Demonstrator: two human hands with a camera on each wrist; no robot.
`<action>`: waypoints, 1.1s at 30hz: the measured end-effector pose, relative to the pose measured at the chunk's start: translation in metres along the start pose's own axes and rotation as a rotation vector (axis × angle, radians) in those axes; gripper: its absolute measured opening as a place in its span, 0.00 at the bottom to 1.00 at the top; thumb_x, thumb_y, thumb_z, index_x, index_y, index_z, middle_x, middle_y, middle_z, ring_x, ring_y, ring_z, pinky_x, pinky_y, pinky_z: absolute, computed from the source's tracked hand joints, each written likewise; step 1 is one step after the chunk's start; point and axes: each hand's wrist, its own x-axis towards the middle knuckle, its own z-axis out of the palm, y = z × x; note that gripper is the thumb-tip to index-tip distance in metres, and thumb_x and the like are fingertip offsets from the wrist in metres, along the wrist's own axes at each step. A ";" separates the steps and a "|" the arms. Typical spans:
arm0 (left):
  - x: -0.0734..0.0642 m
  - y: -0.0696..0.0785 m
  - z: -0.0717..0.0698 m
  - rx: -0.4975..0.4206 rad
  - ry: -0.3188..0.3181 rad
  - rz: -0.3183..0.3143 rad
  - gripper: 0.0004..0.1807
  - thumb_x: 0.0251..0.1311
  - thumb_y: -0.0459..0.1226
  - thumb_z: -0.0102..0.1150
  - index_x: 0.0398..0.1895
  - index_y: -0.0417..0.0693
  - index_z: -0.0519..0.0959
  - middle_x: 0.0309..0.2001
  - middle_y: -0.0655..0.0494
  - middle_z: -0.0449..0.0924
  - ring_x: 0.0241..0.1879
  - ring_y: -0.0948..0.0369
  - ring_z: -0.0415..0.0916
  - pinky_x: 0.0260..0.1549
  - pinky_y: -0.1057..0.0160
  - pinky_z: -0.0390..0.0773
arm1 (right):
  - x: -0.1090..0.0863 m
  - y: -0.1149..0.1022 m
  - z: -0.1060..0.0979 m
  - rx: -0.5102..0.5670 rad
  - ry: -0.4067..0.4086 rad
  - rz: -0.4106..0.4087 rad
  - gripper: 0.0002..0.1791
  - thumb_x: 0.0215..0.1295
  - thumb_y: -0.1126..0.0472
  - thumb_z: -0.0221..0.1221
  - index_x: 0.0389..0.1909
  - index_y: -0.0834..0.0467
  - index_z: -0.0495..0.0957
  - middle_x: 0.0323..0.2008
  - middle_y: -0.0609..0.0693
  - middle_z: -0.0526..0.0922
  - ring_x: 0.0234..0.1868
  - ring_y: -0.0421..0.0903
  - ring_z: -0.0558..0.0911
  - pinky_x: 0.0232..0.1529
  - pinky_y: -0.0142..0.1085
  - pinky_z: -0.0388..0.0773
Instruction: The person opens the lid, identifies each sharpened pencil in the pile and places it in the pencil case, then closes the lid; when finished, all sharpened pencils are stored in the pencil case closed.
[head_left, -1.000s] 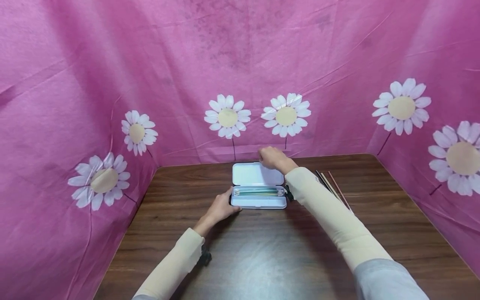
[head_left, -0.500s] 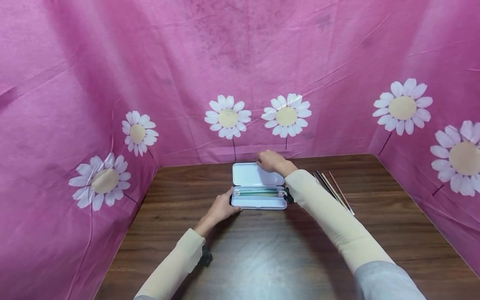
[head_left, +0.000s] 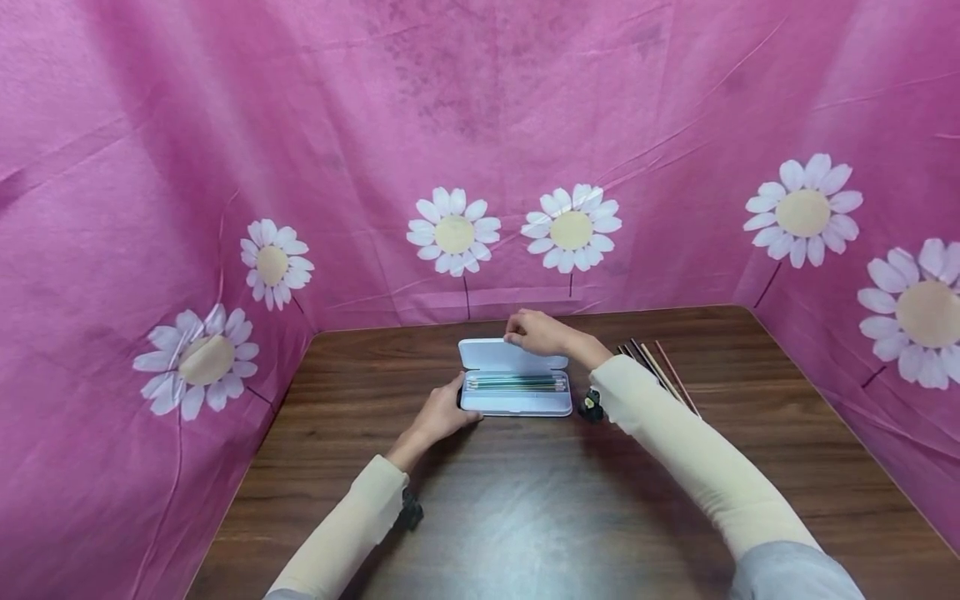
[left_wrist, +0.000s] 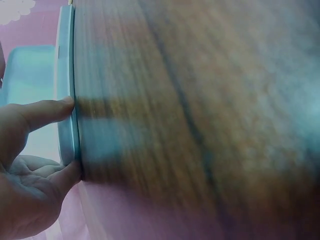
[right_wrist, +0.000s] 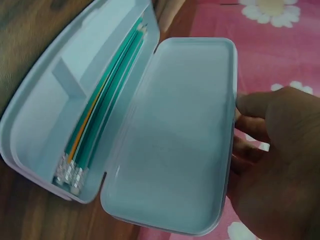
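A white pencil case [head_left: 517,408] lies on the table with its hinged lid [head_left: 483,357] tilted up at the back. Several green pencils [head_left: 517,384] and a yellow one lie along its rear compartment, erasers toward the right end. My left hand [head_left: 442,413] grips the case's left end, thumb [left_wrist: 47,112] against the front wall. With curled fingers my right hand [head_left: 546,333] holds the lid's free edge; in the right wrist view some fingers [right_wrist: 250,127] lie behind the lid. The front compartment, split by a small divider [right_wrist: 68,78], shows nothing in it.
Several thin sticks [head_left: 670,372], black, cream and reddish brown, lie to the right of the case, partly hidden by my right sleeve. A pink flowered cloth [head_left: 360,275] hangs behind the brown wooden table [head_left: 337,400].
The lid has swung up from lying back and now stands more upright. My right hand has come down and toward me with its edge. My left hand stays at the case's left end.
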 end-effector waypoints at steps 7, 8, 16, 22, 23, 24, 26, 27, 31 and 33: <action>0.012 -0.026 0.017 0.055 0.046 0.069 0.52 0.54 0.46 0.80 0.78 0.32 0.66 0.62 0.31 0.83 0.58 0.41 0.84 0.57 0.46 0.84 | -0.021 -0.003 0.009 0.094 -0.064 -0.115 0.16 0.80 0.63 0.56 0.61 0.59 0.85 0.59 0.56 0.89 0.57 0.51 0.87 0.60 0.51 0.83; 0.013 -0.027 0.017 0.057 0.047 0.072 0.51 0.55 0.46 0.80 0.78 0.33 0.66 0.61 0.31 0.83 0.58 0.41 0.85 0.57 0.47 0.85 | -0.024 -0.004 0.011 0.099 -0.065 -0.126 0.16 0.80 0.64 0.56 0.62 0.59 0.85 0.59 0.56 0.89 0.58 0.51 0.87 0.61 0.52 0.83; 0.003 -0.012 0.006 0.001 0.040 0.055 0.39 0.54 0.43 0.80 0.65 0.33 0.75 0.51 0.33 0.87 0.51 0.42 0.86 0.52 0.45 0.85 | -0.044 -0.006 0.038 0.027 -0.009 -0.231 0.17 0.77 0.67 0.60 0.62 0.62 0.85 0.60 0.56 0.89 0.59 0.50 0.87 0.59 0.48 0.85; 0.007 -0.023 0.015 0.011 0.067 0.074 0.45 0.56 0.45 0.78 0.72 0.31 0.70 0.56 0.31 0.85 0.53 0.42 0.86 0.55 0.48 0.85 | -0.059 -0.002 0.055 -0.055 0.084 -0.329 0.19 0.74 0.67 0.63 0.64 0.61 0.84 0.61 0.57 0.87 0.60 0.53 0.88 0.56 0.48 0.87; 0.004 -0.017 0.010 -0.007 0.055 0.052 0.48 0.56 0.44 0.78 0.75 0.29 0.68 0.59 0.28 0.83 0.57 0.40 0.84 0.58 0.45 0.83 | -0.060 -0.001 0.058 -0.066 0.099 -0.348 0.20 0.74 0.68 0.63 0.64 0.61 0.84 0.62 0.58 0.87 0.61 0.55 0.87 0.57 0.49 0.87; 0.001 -0.010 0.005 -0.024 0.041 0.026 0.50 0.55 0.42 0.78 0.76 0.27 0.65 0.62 0.26 0.81 0.60 0.37 0.82 0.62 0.43 0.81 | -0.062 0.001 0.061 -0.076 0.108 -0.362 0.20 0.73 0.68 0.64 0.64 0.61 0.84 0.62 0.58 0.87 0.63 0.55 0.86 0.60 0.49 0.86; -0.002 -0.004 0.001 -0.042 0.021 -0.012 0.53 0.55 0.41 0.79 0.78 0.25 0.61 0.67 0.24 0.75 0.65 0.36 0.79 0.67 0.41 0.78 | -0.062 0.009 0.070 -0.085 0.123 -0.406 0.20 0.76 0.66 0.62 0.66 0.61 0.83 0.66 0.57 0.84 0.67 0.55 0.84 0.65 0.48 0.83; -0.004 0.001 -0.001 -0.052 0.011 -0.031 0.54 0.55 0.41 0.79 0.79 0.25 0.60 0.69 0.24 0.74 0.67 0.35 0.77 0.69 0.40 0.76 | -0.063 0.010 0.073 -0.094 0.127 -0.416 0.20 0.76 0.67 0.61 0.66 0.61 0.83 0.67 0.58 0.83 0.68 0.55 0.83 0.66 0.49 0.82; -0.005 0.005 -0.003 -0.010 -0.002 -0.052 0.54 0.57 0.42 0.79 0.80 0.26 0.59 0.71 0.26 0.73 0.69 0.38 0.76 0.71 0.44 0.75 | -0.069 0.012 0.085 -0.112 0.110 -0.405 0.22 0.80 0.63 0.57 0.70 0.62 0.78 0.74 0.59 0.77 0.75 0.56 0.76 0.74 0.52 0.74; -0.005 0.005 -0.003 -0.001 0.002 -0.047 0.53 0.57 0.42 0.79 0.80 0.27 0.60 0.71 0.27 0.73 0.69 0.39 0.76 0.71 0.44 0.75 | -0.074 0.005 0.086 -0.123 0.078 -0.371 0.24 0.81 0.62 0.56 0.73 0.64 0.75 0.76 0.61 0.74 0.77 0.59 0.73 0.77 0.55 0.70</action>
